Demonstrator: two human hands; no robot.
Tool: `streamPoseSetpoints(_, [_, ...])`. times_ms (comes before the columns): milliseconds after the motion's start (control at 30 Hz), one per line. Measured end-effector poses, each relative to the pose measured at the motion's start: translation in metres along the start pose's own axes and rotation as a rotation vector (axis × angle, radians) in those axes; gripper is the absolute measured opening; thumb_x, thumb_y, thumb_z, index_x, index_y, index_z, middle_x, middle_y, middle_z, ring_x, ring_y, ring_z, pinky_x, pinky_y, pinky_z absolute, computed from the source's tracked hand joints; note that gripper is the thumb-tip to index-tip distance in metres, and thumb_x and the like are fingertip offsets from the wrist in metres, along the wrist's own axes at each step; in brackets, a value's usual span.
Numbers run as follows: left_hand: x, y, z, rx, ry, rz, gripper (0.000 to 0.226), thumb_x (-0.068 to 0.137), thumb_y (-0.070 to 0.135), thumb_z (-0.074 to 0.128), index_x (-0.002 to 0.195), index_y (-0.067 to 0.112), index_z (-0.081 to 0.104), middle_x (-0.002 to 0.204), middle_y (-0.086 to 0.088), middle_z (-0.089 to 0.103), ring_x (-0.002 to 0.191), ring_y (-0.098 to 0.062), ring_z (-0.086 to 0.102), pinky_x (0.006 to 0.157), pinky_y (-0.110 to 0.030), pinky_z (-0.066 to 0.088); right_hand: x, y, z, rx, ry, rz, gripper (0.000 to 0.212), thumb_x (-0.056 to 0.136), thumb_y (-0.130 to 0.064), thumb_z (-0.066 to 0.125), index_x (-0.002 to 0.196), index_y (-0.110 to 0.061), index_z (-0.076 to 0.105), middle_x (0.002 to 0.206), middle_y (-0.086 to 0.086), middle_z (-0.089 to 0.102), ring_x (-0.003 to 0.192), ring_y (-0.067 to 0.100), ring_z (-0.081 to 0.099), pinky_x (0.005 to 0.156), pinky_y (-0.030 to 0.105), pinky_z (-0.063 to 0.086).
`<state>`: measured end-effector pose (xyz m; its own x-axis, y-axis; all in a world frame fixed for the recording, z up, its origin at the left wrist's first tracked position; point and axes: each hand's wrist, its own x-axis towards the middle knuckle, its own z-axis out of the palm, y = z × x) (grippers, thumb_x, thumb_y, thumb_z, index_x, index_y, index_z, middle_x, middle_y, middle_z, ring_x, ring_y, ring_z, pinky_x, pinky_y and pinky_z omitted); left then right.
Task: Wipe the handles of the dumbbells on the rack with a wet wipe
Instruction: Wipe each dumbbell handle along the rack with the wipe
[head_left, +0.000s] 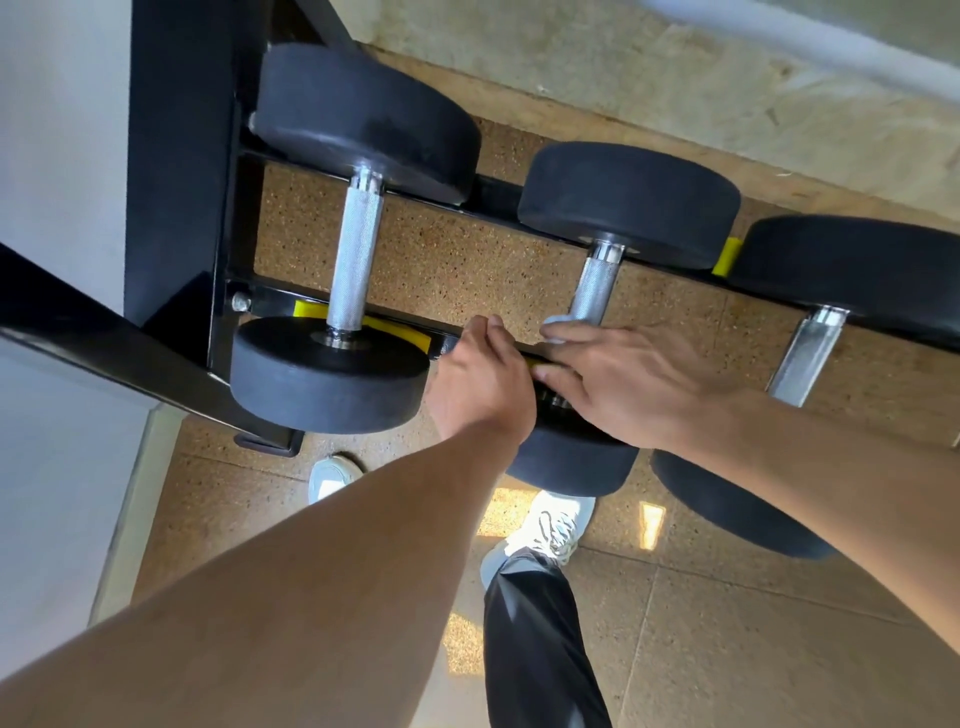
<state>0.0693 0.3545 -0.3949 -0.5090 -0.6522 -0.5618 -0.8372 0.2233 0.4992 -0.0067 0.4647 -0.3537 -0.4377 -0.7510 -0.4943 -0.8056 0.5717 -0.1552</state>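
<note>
Head view: right hand (631, 382) over middle handle (592, 288).

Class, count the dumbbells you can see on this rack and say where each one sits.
3. One dumbbell at the rack's left end, one in the middle partly under the hands, one at the right cut by the frame edge. More may lie beyond the edge.

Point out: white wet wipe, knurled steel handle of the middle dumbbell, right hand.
White wet wipe (555, 326), head view: bit showing beyond the fingertips.
Knurled steel handle of the middle dumbbell (595, 288), head view: mid-shaft.
Right hand (631, 382), head view: back of hand.
</note>
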Motion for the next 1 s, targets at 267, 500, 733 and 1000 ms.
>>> streamPoseSetpoints(267, [0.001,-0.002,0.002,-0.032,0.009,-0.004,0.039,0.106,0.038,0.027,0.097,0.022,0.063,0.089,-0.005,0.068,0.078,-0.029,0.056,0.066,-0.033,0.035,0.027,0.013,-0.007,-0.061,-0.017,0.082,0.011,0.101,-0.035,0.054,0.103,-0.031,0.064,0.121,-0.008,0.066,0.097,0.019,0.068,0.069,0.029,0.043])
streamPoseSetpoints(500, [0.002,-0.002,0.002,-0.024,0.002,-0.004,0.038,0.106,0.038,0.027,0.098,0.022,0.061,0.091,-0.006,0.067,0.075,-0.027,0.05,0.067,-0.032,0.034,0.041,0.007,-0.023,-0.161,-0.086,0.062,0.02,0.105,-0.031,0.049,0.096,-0.025,0.066,0.088,0.002,0.065,0.083,0.027,0.061,0.068,0.031,0.035])
streamPoseSetpoints(733, [0.002,-0.005,0.002,-0.037,0.005,0.006,0.039,0.107,0.038,0.026,0.098,0.023,0.061,0.091,-0.004,0.068,0.074,-0.024,0.05,0.066,-0.032,0.035,-0.001,0.004,0.005,0.329,-0.098,0.02,0.023,0.099,-0.046,0.051,0.096,-0.032,0.069,0.064,-0.012,0.064,0.054,0.001,0.057,0.064,0.028,0.054])
streamPoseSetpoints(1000, [0.003,-0.005,0.004,-0.04,0.023,0.007,0.039,0.106,0.035,0.028,0.097,0.023,0.063,0.089,-0.002,0.068,0.074,-0.025,0.052,0.066,-0.032,0.033,0.016,0.026,-0.022,-0.017,0.461,0.088,0.016,0.102,-0.024,0.052,0.099,-0.025,0.069,0.06,-0.006,0.054,0.049,0.019,0.054,0.043,0.03,0.043])
